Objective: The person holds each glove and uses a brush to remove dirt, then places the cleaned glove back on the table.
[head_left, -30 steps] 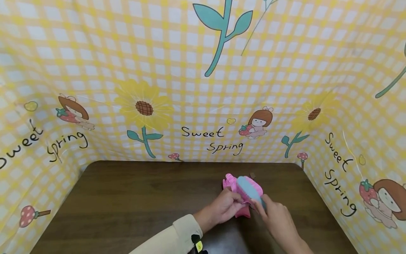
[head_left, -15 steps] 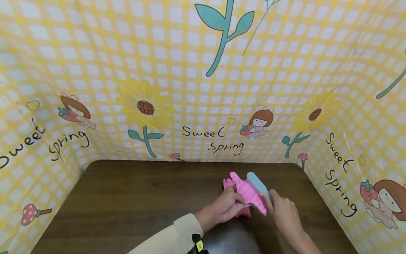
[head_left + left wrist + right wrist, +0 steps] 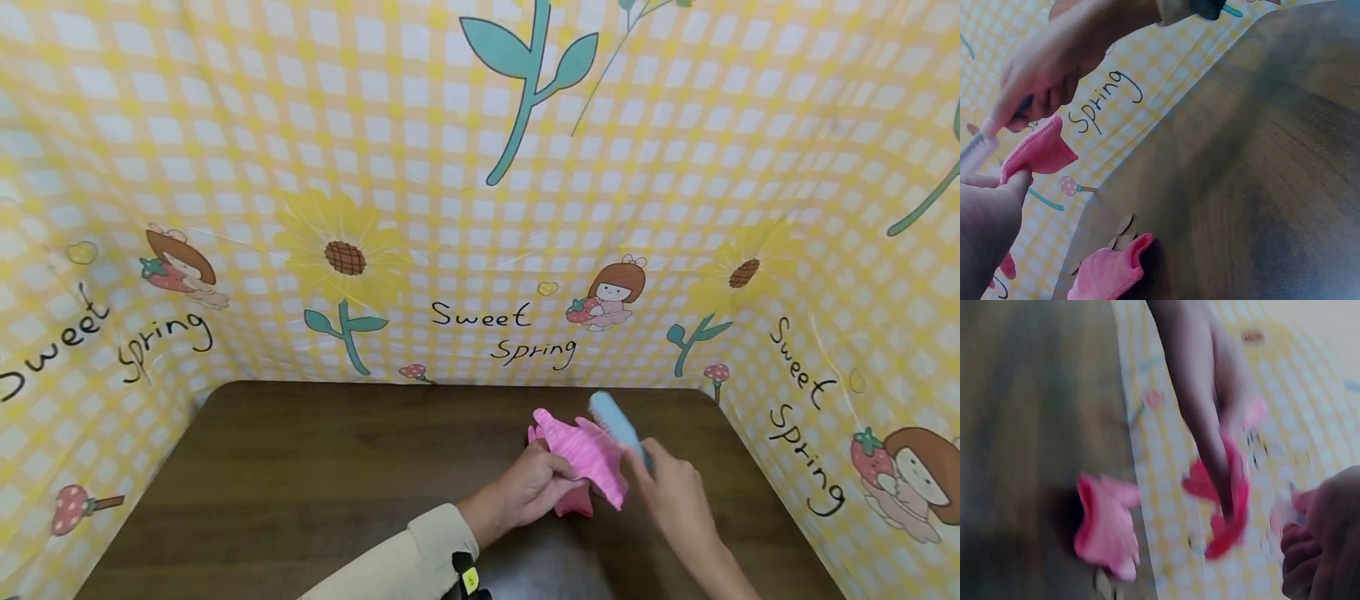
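A pink knit glove (image 3: 585, 454) hangs from my left hand (image 3: 528, 487), pinched near its edge between thumb and fingers. To its right, my right hand (image 3: 671, 492) grips the handle of a light blue brush (image 3: 617, 421). The brush head points up and away, its bristles facing the glove's right edge. In the left wrist view the brush (image 3: 979, 152) is blurred beside the glove's cuff (image 3: 1041, 150). Below the left hand, a second pink glove (image 3: 1107, 274) lies on the table with its cuff gaping; the held glove partly hides it in the head view.
The dark wood table (image 3: 315, 475) has patterned yellow-checked cloth (image 3: 480, 250) standing up behind it and along both sides. Small flat brown pieces (image 3: 1125, 223) lie on the table beyond the second glove.
The brush has moved from over the glove to its right edge, then farther up and right. The glove's surface, earlier partly covered by the brush, now shows. The left hand stays nearly in place.
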A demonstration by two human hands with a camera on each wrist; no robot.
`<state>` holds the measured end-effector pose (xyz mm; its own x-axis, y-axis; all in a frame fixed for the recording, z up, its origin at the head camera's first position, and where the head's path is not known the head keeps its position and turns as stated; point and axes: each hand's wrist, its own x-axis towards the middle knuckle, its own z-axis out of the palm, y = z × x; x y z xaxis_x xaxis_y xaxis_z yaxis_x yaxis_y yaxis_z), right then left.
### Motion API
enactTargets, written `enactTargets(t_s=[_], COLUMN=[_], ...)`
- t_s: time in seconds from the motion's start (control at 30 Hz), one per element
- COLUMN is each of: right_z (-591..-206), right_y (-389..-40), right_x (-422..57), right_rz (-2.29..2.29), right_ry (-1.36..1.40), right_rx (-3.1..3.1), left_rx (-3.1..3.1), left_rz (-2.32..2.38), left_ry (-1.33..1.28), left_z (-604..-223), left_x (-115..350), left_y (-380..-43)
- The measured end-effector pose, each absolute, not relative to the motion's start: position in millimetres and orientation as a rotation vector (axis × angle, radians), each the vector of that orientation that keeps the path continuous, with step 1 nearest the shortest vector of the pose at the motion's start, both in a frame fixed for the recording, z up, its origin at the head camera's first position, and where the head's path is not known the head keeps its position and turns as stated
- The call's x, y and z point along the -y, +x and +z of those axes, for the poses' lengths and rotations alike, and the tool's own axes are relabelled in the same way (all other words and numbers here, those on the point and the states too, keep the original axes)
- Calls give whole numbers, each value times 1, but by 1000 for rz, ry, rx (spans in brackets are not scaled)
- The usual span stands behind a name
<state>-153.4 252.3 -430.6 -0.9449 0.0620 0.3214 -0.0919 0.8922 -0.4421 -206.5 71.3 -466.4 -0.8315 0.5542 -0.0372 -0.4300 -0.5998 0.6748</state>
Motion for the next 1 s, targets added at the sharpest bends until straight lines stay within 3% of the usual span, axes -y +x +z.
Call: enactTargets(t_s=[0.2, 0.47, 1.0], right_z=[-438, -441, -440], right_y=[-142, -150, -159], right_x=[-232, -241, -262], right_rz=[588, 444, 584], right_ry=[260, 181, 17], right_rx=[2754, 2699, 2750], left_rx=[-934, -906, -944], left_rz=[2385, 2371, 2381], left_ry=[268, 259, 243], left_z=[-463, -461, -465], left_x=[-65, -67, -69], left_y=[-210, -210, -207])
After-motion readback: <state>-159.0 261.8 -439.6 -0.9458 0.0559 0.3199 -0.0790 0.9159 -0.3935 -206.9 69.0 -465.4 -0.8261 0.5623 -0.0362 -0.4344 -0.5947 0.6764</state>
